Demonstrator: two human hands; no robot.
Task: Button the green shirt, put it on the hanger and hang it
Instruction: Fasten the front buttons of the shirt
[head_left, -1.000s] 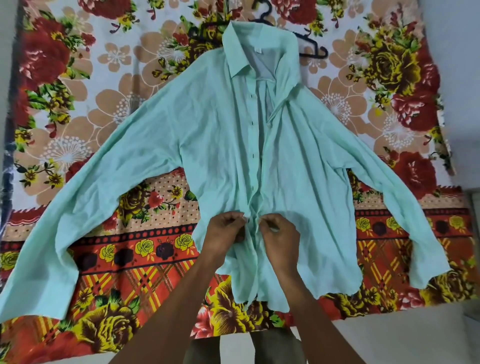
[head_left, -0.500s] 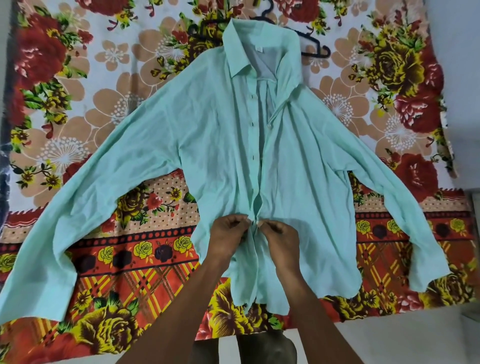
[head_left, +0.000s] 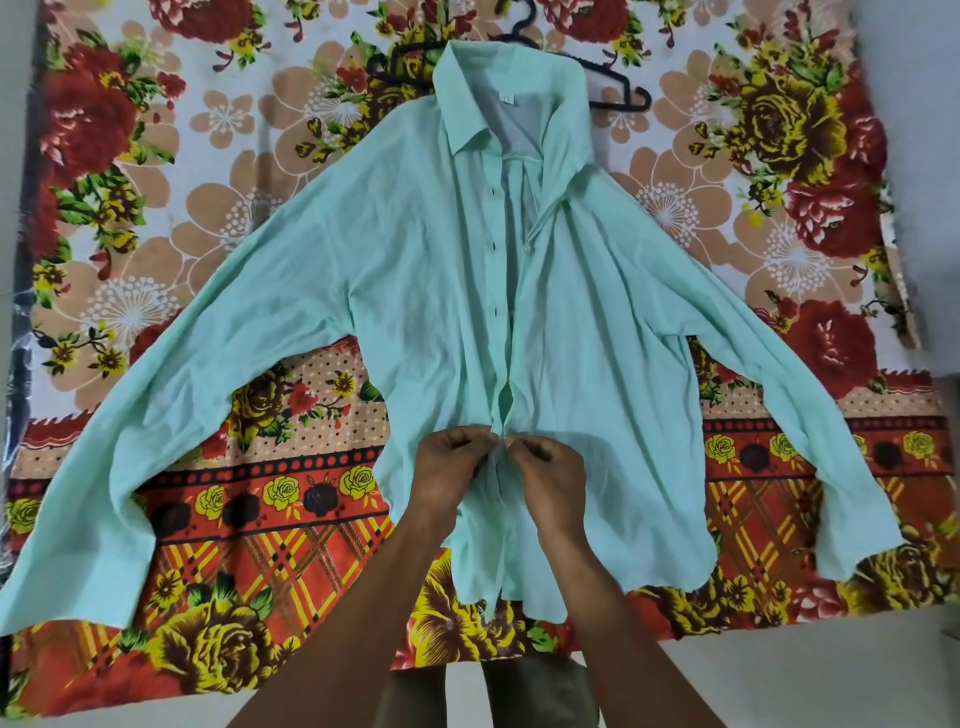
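Note:
The pale green shirt (head_left: 415, 291) lies flat, front up, on a flowered cloth, sleeves spread to both sides and collar at the far end. Its front stands open from the collar down to my hands. My left hand (head_left: 449, 470) pinches the left front edge low on the shirt. My right hand (head_left: 550, 475) pinches the right edge, fingertips meeting the left hand's at the button line. A black hanger (head_left: 618, 85) lies behind the collar, mostly hidden under the shirt.
The flowered cloth (head_left: 156, 208) covers the surface; its near edge ends at a bare pale floor (head_left: 779, 675). A grey wall or floor strip (head_left: 924, 104) runs along the right side. My legs (head_left: 519, 691) show below the cloth's edge.
Both hands stay at the same low spot on the button line; the fingertips have drawn closer together on the two front edges. The shirt has barely shifted.

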